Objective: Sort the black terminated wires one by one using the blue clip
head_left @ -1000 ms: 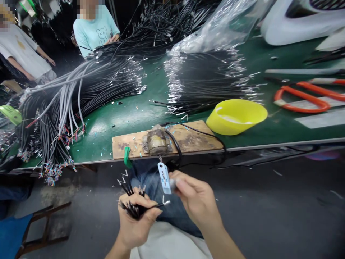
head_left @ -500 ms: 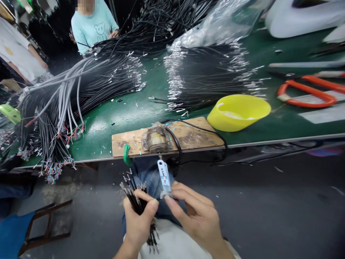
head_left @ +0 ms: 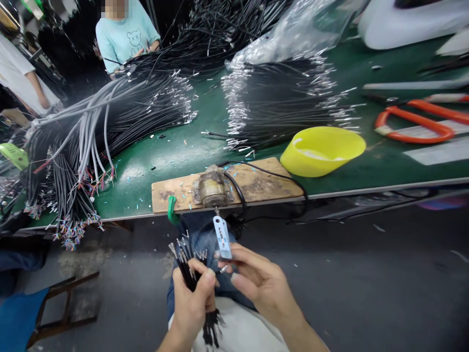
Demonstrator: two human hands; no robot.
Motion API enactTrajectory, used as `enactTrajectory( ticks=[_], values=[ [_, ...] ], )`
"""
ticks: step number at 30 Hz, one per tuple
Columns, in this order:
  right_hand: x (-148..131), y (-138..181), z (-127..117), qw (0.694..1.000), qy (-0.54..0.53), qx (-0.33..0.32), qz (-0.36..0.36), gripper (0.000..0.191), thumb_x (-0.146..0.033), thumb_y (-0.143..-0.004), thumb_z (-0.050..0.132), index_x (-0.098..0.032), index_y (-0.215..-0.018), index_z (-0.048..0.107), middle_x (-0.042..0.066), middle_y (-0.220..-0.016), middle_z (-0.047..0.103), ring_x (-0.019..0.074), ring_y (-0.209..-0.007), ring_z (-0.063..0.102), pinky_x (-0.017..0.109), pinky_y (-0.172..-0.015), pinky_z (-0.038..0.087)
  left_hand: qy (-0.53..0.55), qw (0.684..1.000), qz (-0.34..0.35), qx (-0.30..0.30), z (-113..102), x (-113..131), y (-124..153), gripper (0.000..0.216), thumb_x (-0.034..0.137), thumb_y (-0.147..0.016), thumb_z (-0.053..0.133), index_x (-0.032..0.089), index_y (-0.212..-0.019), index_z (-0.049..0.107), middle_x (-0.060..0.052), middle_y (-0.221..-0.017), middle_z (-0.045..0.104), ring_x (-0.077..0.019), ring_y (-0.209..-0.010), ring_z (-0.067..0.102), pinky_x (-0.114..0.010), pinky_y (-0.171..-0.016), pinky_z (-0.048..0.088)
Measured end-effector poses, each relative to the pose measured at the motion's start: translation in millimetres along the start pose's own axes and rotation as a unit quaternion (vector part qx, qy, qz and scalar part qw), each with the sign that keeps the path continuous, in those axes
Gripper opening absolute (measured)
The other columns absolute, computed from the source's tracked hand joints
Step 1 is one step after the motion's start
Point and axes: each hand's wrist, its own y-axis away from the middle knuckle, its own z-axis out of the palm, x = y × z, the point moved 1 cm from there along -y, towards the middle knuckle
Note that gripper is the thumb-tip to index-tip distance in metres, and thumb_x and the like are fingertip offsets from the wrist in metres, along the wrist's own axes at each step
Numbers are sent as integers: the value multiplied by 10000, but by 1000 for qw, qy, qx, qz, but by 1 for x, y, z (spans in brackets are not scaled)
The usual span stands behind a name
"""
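Observation:
My left hand [head_left: 192,305] is closed around a bundle of thin black wires [head_left: 186,266] whose stripped silver tips fan upward. My right hand [head_left: 256,283] pinches one small wire end just under the white slotted tab [head_left: 222,237]. That tab hangs from a small metal motor [head_left: 212,188] fixed on a wooden board [head_left: 264,183] at the table edge. A green clamp [head_left: 171,211] grips the board's front. Both hands hover over my lap, below the green table [head_left: 176,156].
Big heaps of black and grey cables [head_left: 110,112] and tinned black wires [head_left: 278,102] cover the table. A yellow bowl [head_left: 322,151] sits right of the board, orange scissors [head_left: 421,124] farther right. A person in a teal shirt [head_left: 126,36] works across the table.
My left hand turned the bundle from lying sideways to upright. My right hand dropped from the tab's side to beneath it, now pinching a wire tip close to the bundle.

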Motion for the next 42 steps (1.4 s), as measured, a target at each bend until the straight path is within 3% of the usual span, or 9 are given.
enactTrajectory(
  ticks=[5,8,16,23,26,30,34,37,42],
  values=[
    [1,4,4,999,22,18,28,247,-320,-788,578,-176,-588,595,31,-579,551,150,-555,513,250,-509,442,20,1000,-14,9,4,-2,0,415,567,-625,656,203,-608,458,99,-375,271,-23,-306,155,-189,-303,127],
    [4,8,7,994,-56,-4,95,266,-389,-779,577,-176,-621,578,24,-599,533,146,-557,510,246,-511,449,16,1000,-11,7,5,0,0,429,579,-616,657,185,-619,487,106,-366,265,-10,-298,155,-171,-300,135],
    [3,5,13,906,-308,-81,278,348,-491,-598,705,-165,-588,584,-12,-545,466,118,-515,453,253,-532,430,30,999,-16,-32,5,8,1,470,607,-566,679,189,-582,465,101,-365,257,-5,-305,148,-168,-305,112],
    [18,12,9,948,-175,-10,266,315,-461,-602,713,-163,-601,611,-20,-544,495,99,-501,430,211,-479,384,49,999,-9,-11,-3,4,-3,439,598,-621,642,193,-619,473,98,-403,240,-13,-331,118,-177,-320,89],
    [14,11,10,971,-131,11,199,236,-392,-640,709,-190,-755,670,22,-656,602,141,-595,537,241,-565,446,42,999,-4,-10,-4,4,-4,404,560,-647,644,190,-622,483,95,-398,246,-16,-327,137,-179,-318,107],
    [5,8,12,993,-65,26,100,115,-294,-690,694,-195,-640,667,24,-635,589,136,-609,528,229,-575,426,12,1000,17,-10,-5,3,-4,394,548,-673,628,191,-601,480,93,-399,255,-21,-321,162,-175,-307,145],
    [5,8,10,956,-216,-49,192,270,-444,-669,691,-187,-633,618,-11,-599,500,102,-537,448,210,-507,389,-63,994,82,-27,-8,7,-4,372,524,-656,654,164,-615,569,50,-437,409,-36,-322,282,-191,-308,248],
    [5,1,7,927,-273,-84,244,344,-505,-619,706,-178,-634,600,-30,-556,448,89,-508,394,209,-491,363,-82,989,120,-24,-9,16,-3,303,453,-621,709,157,-637,643,-18,-559,570,-100,-458,478,-239,-455,415],
    [4,-29,0,972,-135,22,190,413,-560,-676,627,-171,-560,549,-26,-544,428,102,-519,365,227,-476,326,-115,976,183,-1,-7,28,0,147,342,-634,717,200,-634,680,-56,-611,644,-199,-615,589,-352,-686,474]
  ],
)
